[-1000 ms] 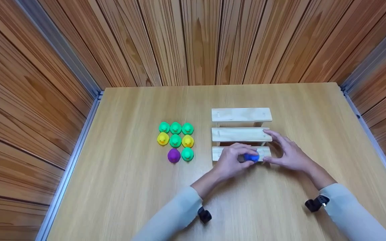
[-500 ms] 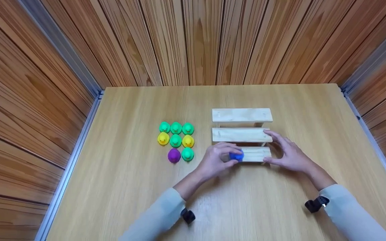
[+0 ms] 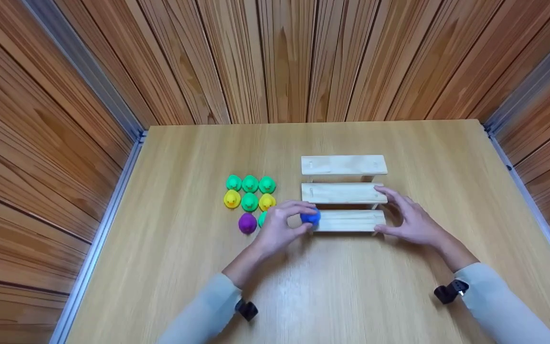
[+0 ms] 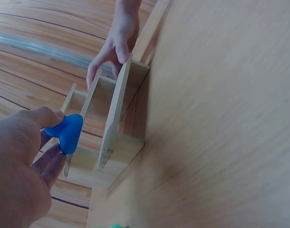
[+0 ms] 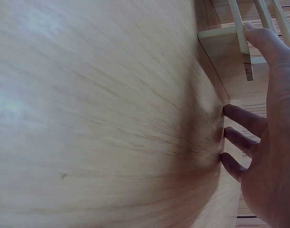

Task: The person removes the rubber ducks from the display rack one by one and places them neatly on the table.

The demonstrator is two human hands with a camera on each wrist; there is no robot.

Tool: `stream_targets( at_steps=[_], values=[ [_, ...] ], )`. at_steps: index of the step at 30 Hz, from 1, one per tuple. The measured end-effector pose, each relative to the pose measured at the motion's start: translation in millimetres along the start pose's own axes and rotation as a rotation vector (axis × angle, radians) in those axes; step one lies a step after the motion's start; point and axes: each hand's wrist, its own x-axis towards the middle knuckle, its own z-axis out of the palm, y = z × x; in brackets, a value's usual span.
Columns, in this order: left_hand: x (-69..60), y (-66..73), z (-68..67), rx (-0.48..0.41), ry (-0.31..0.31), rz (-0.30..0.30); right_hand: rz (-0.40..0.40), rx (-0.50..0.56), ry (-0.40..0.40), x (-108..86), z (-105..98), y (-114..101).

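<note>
In the head view my left hand [image 3: 277,229] pinches a blue rubber duck [image 3: 310,217] between thumb and fingers, at the left end of the front step. The left wrist view shows the blue rubber duck [image 4: 71,132] held out beside the steps. A pale wooden three-step stand [image 3: 344,193] bears nothing on its upper two boards. My right hand [image 3: 411,220] is spread at the stand's right end. Its thumb [image 5: 268,42] touches the front board, and several fingertips touch the tabletop in the right wrist view.
Left of the stand, small rubber ducks sit in rows: several green ducks [image 3: 249,202], two yellow ducks [image 3: 231,199] and a purple duck [image 3: 247,223]. One green duck is partly behind my left hand. Wood-plank walls [image 3: 287,62] enclose the wooden table [image 3: 184,267].
My left hand has moved left along the front step with the blue rubber duck, from near its right end to its left end. My right hand has stayed in place.
</note>
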Motion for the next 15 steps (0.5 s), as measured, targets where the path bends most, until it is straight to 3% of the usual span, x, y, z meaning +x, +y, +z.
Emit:
stream_targets(
  at_steps=[7,15],
  values=[
    [-7.5,-5.8,-17.7,0.048,0.012,-0.029,0.013,0.01,-0.01,-0.1,0,-1],
    [-17.3,-15.2,-39.0,0.063,0.078,-0.041,0.009,0.019,-0.015,0.4,0,1]
  ],
)
